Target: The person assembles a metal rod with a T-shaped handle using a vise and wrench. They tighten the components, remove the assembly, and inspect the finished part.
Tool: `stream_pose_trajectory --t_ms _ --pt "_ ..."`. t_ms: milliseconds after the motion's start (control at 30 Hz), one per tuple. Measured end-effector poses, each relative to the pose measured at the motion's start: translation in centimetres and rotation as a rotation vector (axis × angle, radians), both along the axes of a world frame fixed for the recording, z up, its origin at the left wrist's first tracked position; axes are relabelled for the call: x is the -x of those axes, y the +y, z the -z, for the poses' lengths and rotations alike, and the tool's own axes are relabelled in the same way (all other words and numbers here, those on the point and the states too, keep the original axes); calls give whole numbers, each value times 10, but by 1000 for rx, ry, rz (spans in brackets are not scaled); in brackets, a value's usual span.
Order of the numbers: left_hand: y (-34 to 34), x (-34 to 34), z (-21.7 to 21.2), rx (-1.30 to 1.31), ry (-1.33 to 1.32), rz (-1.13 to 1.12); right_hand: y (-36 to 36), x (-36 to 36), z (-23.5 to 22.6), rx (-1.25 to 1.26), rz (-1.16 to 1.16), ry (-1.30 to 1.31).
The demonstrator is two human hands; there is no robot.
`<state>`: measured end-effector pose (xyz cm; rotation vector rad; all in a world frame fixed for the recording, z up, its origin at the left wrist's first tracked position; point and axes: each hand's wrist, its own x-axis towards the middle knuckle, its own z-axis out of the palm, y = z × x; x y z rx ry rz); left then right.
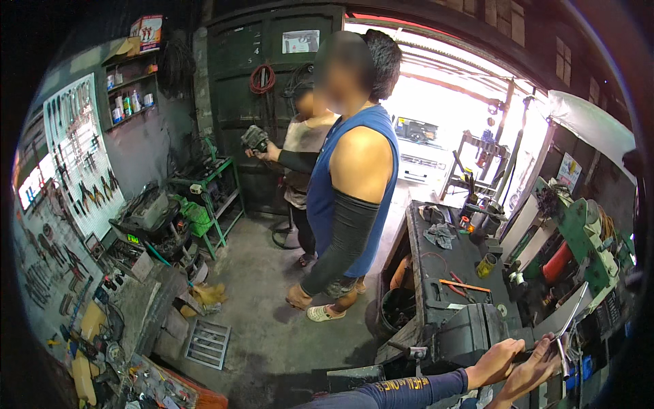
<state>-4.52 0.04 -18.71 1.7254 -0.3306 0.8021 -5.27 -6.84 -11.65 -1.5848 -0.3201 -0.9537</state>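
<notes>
Both my hands are at the lower right, close together beside the dark workbench (436, 262). My right hand (533, 372) grips a slim, shiny metal bar tool (575, 308) with an angled end, which slants up and to the right. Just left of it, my left hand (493, 362) is closed with its fingers curled in. Whatever the left fingers hold, if anything, is hidden. A bulky dark grey block (466, 334), shaped like a bench vise, sits on the bench beyond my left hand. Pliers with red handles (458, 292) and an orange strip (464, 285) lie farther back.
A person in a blue sleeveless top (354, 163) stands across the floor, holding a dark metal part (255, 138); another person (300, 170) is behind. A yellow jar (486, 266) stands on the bench. A metal grate (208, 344) lies on the floor. Tool boards line the left wall.
</notes>
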Motion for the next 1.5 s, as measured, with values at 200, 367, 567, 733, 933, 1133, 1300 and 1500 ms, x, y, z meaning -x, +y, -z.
stream_pose_trajectory --t_ms 200,367,567,733,933,1133,1300,1500 --pt "4 8 -14 -130 36 5 -51 -71 -11 -556 -919 264" --pt "10 4 -19 14 124 265 -47 -74 -33 -374 -1056 568" --pt "10 -3 -1 1 -55 64 -31 -28 1 -248 -238 150" --pt "4 1 5 36 -132 -17 4 -11 -1 56 121 -60" --pt "-3 17 -10 43 93 59 -64 -90 -15 -533 -1201 618" --pt "19 4 -22 -31 185 199 -34 -48 -22 -414 -755 410" --pt "4 -5 0 -6 -50 -62 10 0 -7 -65 -56 -57" --pt "0 5 -2 0 31 -48 -16 -43 -28 -553 -808 350"
